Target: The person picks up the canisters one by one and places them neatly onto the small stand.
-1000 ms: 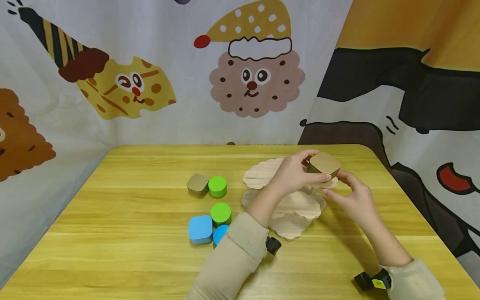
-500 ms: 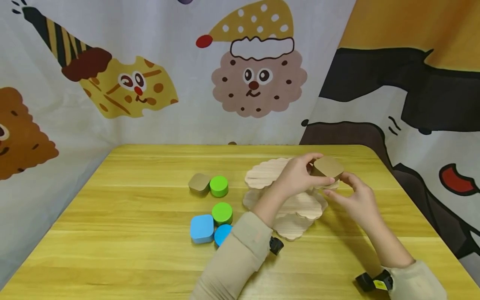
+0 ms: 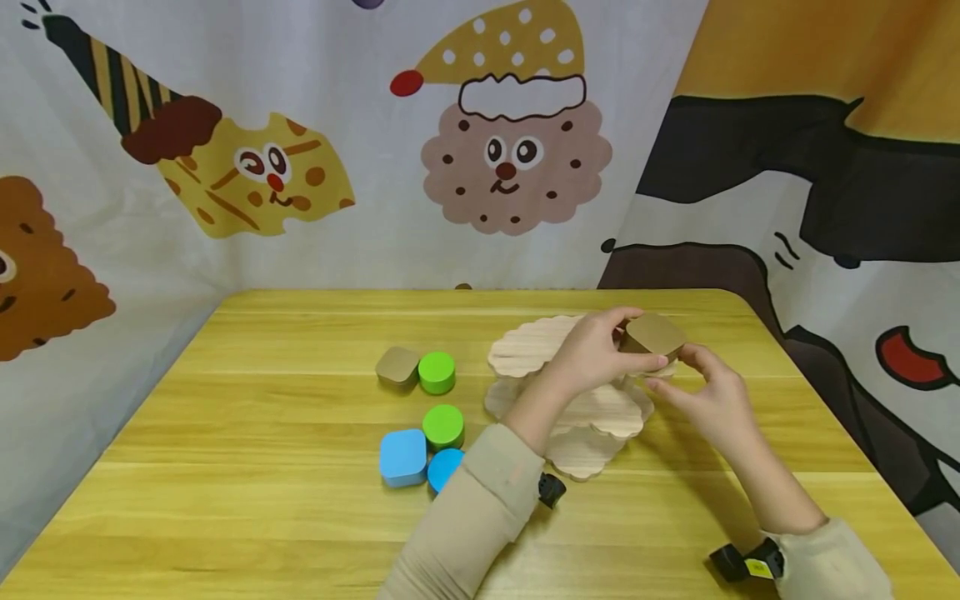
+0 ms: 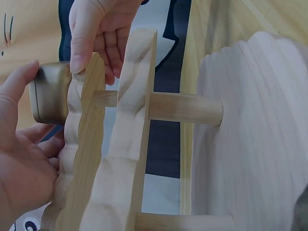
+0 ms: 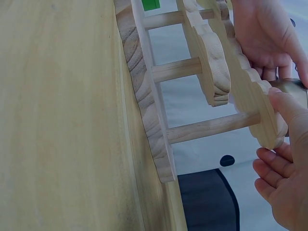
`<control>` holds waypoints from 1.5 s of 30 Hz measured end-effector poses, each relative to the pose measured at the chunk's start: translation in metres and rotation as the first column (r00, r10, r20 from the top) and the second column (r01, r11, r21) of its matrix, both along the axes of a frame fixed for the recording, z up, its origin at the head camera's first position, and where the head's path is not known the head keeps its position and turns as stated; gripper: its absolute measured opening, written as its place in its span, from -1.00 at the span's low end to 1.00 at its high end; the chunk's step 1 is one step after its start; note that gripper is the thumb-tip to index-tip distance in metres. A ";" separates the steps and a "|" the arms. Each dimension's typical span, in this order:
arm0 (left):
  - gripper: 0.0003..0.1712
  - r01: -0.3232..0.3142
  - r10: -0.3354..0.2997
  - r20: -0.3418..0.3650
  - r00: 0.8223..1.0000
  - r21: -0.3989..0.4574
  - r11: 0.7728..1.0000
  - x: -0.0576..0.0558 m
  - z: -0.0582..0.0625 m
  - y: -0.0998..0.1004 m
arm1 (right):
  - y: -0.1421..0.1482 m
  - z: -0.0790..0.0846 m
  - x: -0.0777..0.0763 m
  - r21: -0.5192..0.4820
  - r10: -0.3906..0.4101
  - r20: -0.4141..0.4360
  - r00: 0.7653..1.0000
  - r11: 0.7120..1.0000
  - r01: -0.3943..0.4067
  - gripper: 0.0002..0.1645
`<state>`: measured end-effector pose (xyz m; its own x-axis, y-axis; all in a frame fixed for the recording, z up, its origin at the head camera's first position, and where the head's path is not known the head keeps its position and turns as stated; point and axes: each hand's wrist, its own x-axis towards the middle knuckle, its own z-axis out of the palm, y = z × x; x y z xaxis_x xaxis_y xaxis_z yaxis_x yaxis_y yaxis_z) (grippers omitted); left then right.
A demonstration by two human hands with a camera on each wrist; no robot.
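Note:
My left hand (image 3: 592, 354) grips a gold rounded-square tin (image 3: 654, 333) between thumb and fingers, at the right end of the top tier of a pale wooden tiered stand (image 3: 588, 408). In the left wrist view, the tin (image 4: 52, 94) sits right against the outer face of that scalloped top board (image 4: 86, 130). My right hand (image 3: 712, 400) pinches the same board's edge just beside the tin. Its thumb (image 5: 284, 103) lies over the rim, with the other fingers curled beneath, in the right wrist view. Round dowels (image 5: 211, 127) join the stand's scalloped boards.
Left of the stand, another gold tin (image 3: 397, 367) touches a green round tin (image 3: 437, 372). Nearer me are a second green round tin (image 3: 443, 427), a blue square tin (image 3: 402, 457) and a blue round tin (image 3: 444, 468), partly behind my left sleeve. A printed curtain (image 3: 300, 50) hangs behind the table.
The gold tin and my left hand have come down slightly toward the top board. My right hand keeps its place at the board's edge.

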<state>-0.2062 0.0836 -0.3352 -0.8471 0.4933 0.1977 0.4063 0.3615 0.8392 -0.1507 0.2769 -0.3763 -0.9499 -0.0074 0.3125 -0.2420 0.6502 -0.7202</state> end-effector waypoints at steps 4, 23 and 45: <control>-0.15 0.008 -0.008 -0.013 1.000 -0.011 1.000 -0.001 0.000 0.000 | 0.001 0.000 0.000 0.008 -0.003 -0.011 1.000 1.000 0.003 -0.38; -0.22 -0.009 0.030 -0.146 0.989 0.139 0.990 0.034 0.035 -0.042 | 0.000 -0.001 -0.001 0.003 -0.022 -0.009 1.000 1.000 0.022 -0.26; -0.25 0.241 -0.101 -0.442 0.892 0.273 0.931 0.116 0.048 -0.140 | 0.000 0.000 0.000 0.019 -0.031 0.006 1.000 0.999 0.031 -0.23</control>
<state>-0.0898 -0.0564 -0.2870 -0.5606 0.4759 0.6777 0.7712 0.0020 0.6365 -0.1507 0.2769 -0.3767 -0.9518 0.0162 0.3062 -0.2168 0.6705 -0.7095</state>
